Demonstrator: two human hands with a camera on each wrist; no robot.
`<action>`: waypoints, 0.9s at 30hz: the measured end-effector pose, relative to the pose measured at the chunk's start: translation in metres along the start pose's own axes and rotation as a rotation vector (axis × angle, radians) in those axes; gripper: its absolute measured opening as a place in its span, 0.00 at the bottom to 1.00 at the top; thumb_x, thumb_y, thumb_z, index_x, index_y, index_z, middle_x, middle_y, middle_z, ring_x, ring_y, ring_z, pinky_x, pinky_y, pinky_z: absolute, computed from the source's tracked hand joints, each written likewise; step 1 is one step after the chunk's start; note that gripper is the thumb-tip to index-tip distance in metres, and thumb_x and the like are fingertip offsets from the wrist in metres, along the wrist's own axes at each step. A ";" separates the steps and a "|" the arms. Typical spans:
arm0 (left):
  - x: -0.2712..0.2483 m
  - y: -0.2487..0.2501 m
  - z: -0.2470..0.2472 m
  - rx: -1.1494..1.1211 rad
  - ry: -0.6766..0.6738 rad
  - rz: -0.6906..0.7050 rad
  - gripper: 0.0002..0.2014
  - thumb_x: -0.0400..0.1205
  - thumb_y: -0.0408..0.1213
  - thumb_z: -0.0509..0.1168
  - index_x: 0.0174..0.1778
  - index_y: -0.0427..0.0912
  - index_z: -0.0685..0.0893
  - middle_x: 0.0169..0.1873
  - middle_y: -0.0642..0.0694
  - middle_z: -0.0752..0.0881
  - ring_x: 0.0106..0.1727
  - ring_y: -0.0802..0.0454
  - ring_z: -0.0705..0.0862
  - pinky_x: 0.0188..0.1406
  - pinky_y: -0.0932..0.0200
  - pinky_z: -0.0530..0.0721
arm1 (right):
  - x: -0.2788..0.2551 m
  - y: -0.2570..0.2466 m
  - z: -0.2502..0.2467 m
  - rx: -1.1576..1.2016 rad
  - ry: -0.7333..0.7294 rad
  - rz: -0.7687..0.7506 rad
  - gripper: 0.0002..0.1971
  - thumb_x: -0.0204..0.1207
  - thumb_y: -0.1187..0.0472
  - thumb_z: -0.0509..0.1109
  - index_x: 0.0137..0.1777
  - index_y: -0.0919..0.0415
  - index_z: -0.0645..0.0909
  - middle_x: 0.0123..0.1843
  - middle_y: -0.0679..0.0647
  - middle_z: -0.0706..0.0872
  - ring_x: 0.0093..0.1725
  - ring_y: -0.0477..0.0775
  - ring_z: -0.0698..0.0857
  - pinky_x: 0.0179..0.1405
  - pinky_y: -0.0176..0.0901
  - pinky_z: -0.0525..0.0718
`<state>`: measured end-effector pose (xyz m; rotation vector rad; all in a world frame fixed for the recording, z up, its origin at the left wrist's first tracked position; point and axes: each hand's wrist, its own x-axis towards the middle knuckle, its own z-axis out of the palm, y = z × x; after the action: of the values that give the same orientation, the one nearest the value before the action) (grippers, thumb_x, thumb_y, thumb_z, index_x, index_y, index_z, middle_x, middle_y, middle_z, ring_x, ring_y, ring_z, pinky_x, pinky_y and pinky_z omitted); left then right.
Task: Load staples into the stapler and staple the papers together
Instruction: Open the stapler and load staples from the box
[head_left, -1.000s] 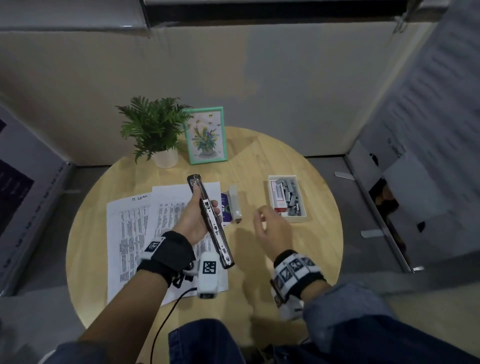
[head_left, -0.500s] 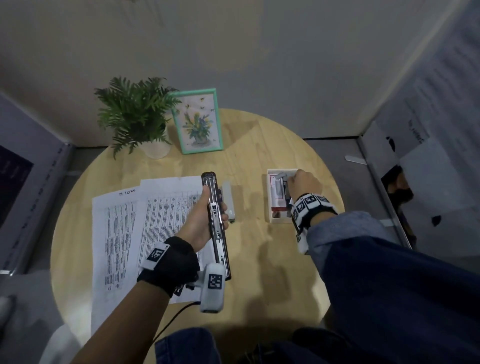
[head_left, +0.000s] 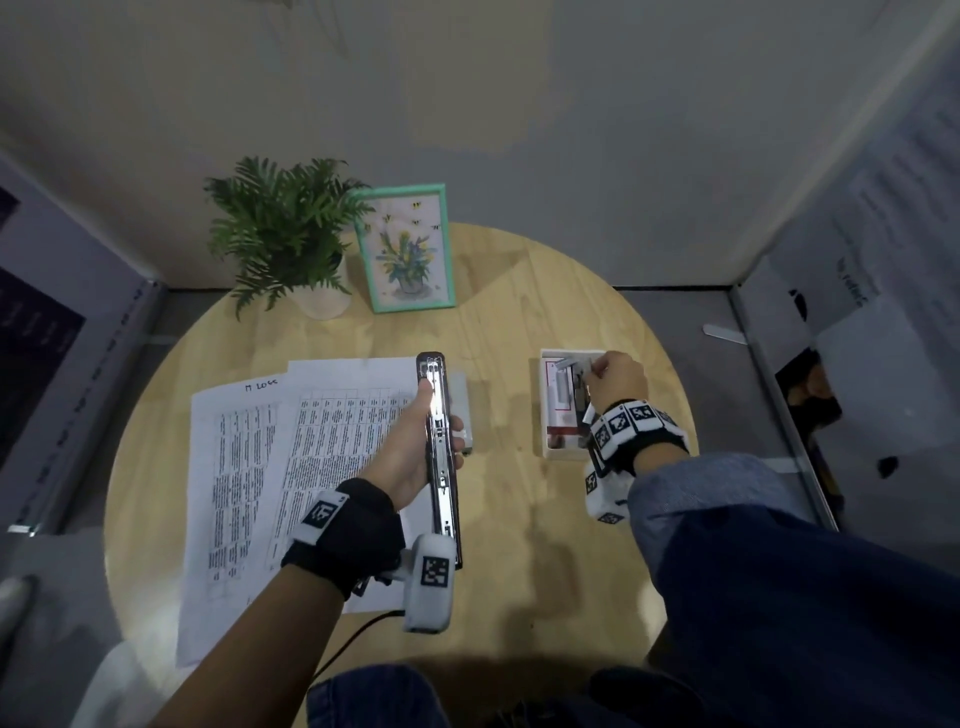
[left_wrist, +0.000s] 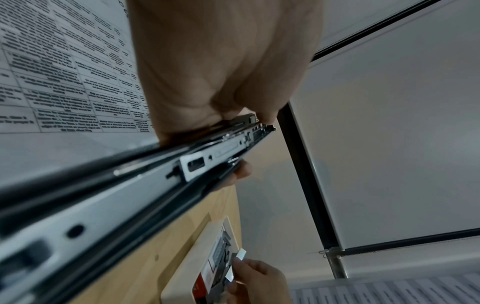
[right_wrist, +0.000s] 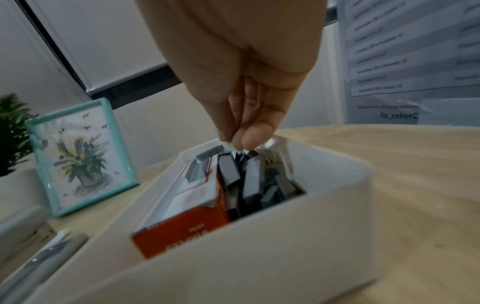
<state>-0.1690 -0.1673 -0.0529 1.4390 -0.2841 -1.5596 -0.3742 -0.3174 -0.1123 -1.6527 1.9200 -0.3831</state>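
Observation:
My left hand (head_left: 410, 457) grips the opened black stapler (head_left: 441, 457), its metal staple channel (left_wrist: 145, 185) facing up, above the printed papers (head_left: 291, 457) on the round wooden table (head_left: 519, 519). My right hand (head_left: 615, 379) reaches into the white box (head_left: 545, 431) at the right. Its thumb and fingertips (right_wrist: 241, 139) pinch a strip of staples (left_wrist: 237, 261) at the box's far end. Several loose grey staple strips (right_wrist: 249, 179) and an orange staple carton (right_wrist: 179, 228) lie inside the white box (right_wrist: 259, 257).
A potted fern (head_left: 285, 239) and a teal picture frame (head_left: 408, 247) stand at the table's back. A small grey-white object (head_left: 462, 410) lies just right of the papers, beside the stapler. Panels and walls close in on both sides.
My right hand moved from the table's middle to the white box and pinched a staple strip. The left hand kept holding the stapler, turning it more upright along the papers' right edge.

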 end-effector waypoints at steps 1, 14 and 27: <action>-0.001 -0.001 0.001 -0.002 -0.012 0.002 0.23 0.86 0.60 0.50 0.53 0.42 0.74 0.32 0.47 0.79 0.21 0.55 0.80 0.21 0.62 0.82 | -0.001 0.002 -0.002 0.016 0.018 0.001 0.13 0.78 0.58 0.66 0.49 0.69 0.85 0.49 0.68 0.89 0.49 0.68 0.86 0.45 0.49 0.81; -0.035 0.006 0.006 -0.034 -0.136 -0.067 0.18 0.90 0.49 0.46 0.46 0.44 0.77 0.33 0.46 0.79 0.25 0.54 0.78 0.28 0.59 0.79 | -0.047 -0.039 -0.033 0.464 -0.089 -0.215 0.08 0.74 0.69 0.70 0.52 0.69 0.81 0.35 0.57 0.85 0.34 0.51 0.85 0.39 0.46 0.87; -0.042 0.009 0.002 -0.007 -0.174 -0.052 0.21 0.88 0.57 0.46 0.52 0.45 0.77 0.32 0.47 0.78 0.23 0.54 0.78 0.24 0.61 0.79 | -0.142 -0.108 -0.027 0.636 -0.390 -0.571 0.11 0.74 0.69 0.71 0.53 0.55 0.81 0.36 0.55 0.86 0.37 0.41 0.84 0.48 0.25 0.79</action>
<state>-0.1731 -0.1413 -0.0186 1.3161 -0.3459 -1.7303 -0.2926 -0.2047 0.0023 -1.6356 0.8857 -0.7377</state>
